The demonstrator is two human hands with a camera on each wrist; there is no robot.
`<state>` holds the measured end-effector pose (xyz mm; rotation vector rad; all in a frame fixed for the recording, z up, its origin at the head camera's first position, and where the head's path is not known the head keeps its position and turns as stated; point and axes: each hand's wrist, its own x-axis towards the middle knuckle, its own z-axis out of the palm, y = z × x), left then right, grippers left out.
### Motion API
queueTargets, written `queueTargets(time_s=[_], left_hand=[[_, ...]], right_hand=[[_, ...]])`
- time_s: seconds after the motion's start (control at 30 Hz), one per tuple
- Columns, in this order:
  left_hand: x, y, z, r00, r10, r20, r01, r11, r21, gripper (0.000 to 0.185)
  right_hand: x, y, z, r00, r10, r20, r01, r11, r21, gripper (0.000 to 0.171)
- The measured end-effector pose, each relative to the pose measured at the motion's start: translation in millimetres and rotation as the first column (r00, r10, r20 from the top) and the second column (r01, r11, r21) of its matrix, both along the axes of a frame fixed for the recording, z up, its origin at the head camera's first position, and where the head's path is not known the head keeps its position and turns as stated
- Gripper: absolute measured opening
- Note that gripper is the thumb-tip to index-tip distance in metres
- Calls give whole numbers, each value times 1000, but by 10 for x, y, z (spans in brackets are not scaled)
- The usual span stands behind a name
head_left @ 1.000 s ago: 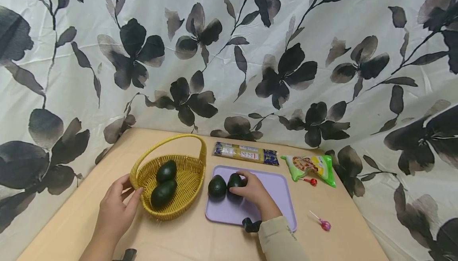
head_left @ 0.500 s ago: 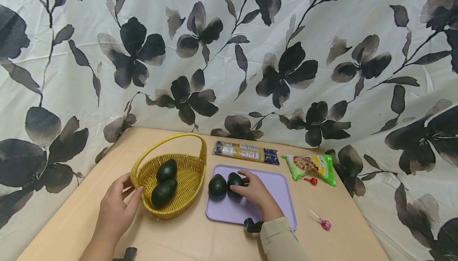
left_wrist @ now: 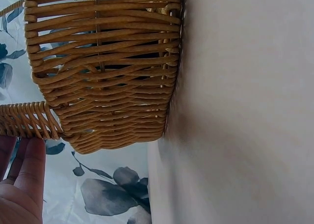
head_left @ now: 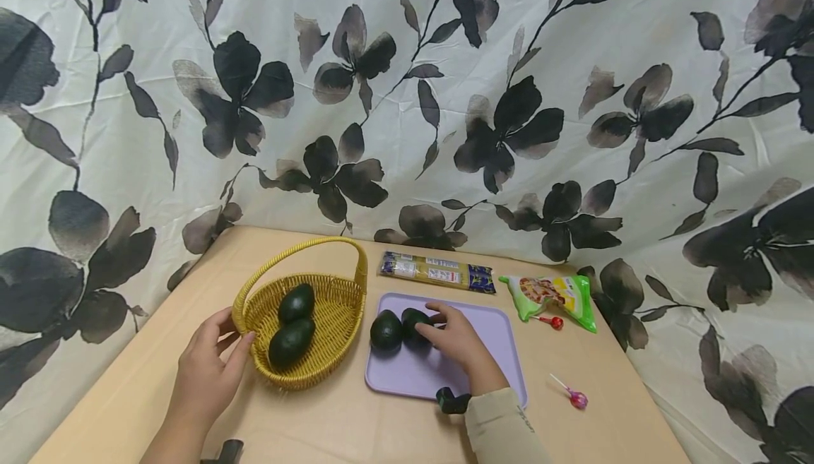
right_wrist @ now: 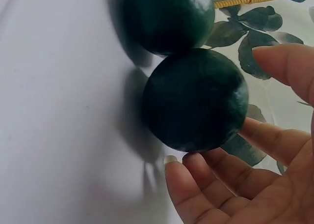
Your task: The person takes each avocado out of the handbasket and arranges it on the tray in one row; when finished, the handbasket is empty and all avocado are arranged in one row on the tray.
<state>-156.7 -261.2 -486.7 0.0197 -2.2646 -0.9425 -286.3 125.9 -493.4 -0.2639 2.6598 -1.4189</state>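
A yellow wicker basket (head_left: 331,308) with a hoop handle holds two dark green avocados (head_left: 296,303) (head_left: 290,342). My left hand (head_left: 219,351) rests with straight fingers against the basket's left side; in the left wrist view its fingers (left_wrist: 24,180) lie beside the handle's base on the basket (left_wrist: 103,71). Two more avocados (head_left: 386,331) (head_left: 412,320) lie touching each other on a lavender tray (head_left: 490,351). My right hand (head_left: 454,337) sits just right of the nearer one. In the right wrist view its fingertips (right_wrist: 196,184) lie loosely under that avocado (right_wrist: 196,101) and the thumb stands off it.
Behind the tray lies a long pasta packet (head_left: 436,272). A green snack bag (head_left: 553,294) and a red lollipop (head_left: 552,321) are to the right, with a pink lollipop (head_left: 575,397) nearer the table's right edge. A floral cloth (head_left: 407,97) hangs round the table.
My right hand, which covered the right avocado on the tray, has eased back and to the right, leaving the avocado more exposed. The left hand and the basket have not moved.
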Motion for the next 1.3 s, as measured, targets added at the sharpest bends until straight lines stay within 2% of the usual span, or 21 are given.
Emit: queueTargets(time_s=[0.67,0.87,1.3], left_hand=[[15,-15,-17,1000,8,-12,-8,1000,4,56],[-3,-16,-20,1000,-4,-23,4,1000,6,56],[-13,-3,-20,1000,-2,-3,2,1000,3,55]], right_hand=[[3,-91,255,999,-31,-44,28,997,-70,50],[6,-133,331,998,0,-61,-4,997,-79,55],[35,-338,583,990,129,-58,-133,988,-74,67]])
